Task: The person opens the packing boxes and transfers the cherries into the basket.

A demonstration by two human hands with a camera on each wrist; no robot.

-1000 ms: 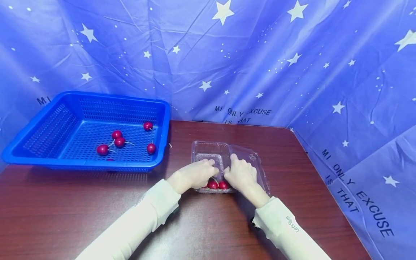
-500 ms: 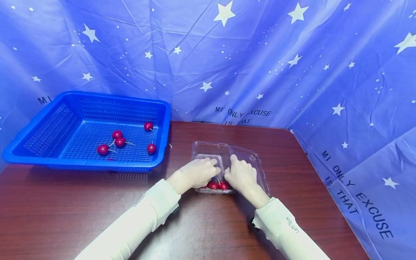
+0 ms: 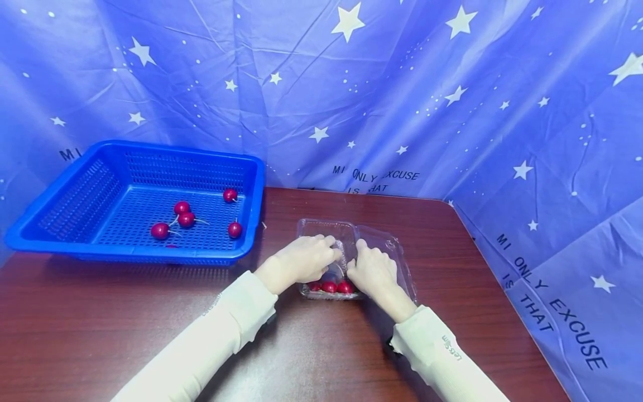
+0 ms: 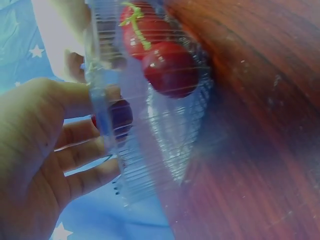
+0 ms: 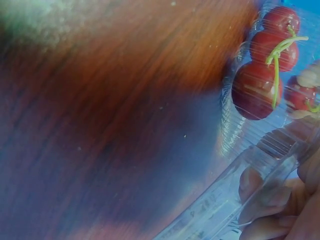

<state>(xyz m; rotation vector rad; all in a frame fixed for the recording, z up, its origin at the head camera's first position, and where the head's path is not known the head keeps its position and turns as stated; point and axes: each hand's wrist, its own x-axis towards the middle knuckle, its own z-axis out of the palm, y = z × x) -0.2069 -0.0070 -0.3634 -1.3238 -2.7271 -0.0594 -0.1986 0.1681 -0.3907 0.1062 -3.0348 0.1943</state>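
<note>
Over the clear plastic clamshell [image 3: 325, 224], the head view shows the left hand [image 3: 308, 261] just beyond three cherries [image 3: 329, 287] lining the near wall; left wrist view: its thumb and fingers pinch another cherry [image 4: 121, 118]; right wrist view: the right hand [image 5: 285, 215] grips the clamshell's edge

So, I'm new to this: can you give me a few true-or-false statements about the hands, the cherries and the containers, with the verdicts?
1. The left hand pinches a cherry. True.
2. The right hand holds a cherry too. False: the right hand grips the edge of the box.
3. Three cherries lie in a row along the box's near side. True.
4. The lid is shut. False: the lid is folded open to the right.
5. The basket stands on the person's right. False: the basket is on the left.
</note>
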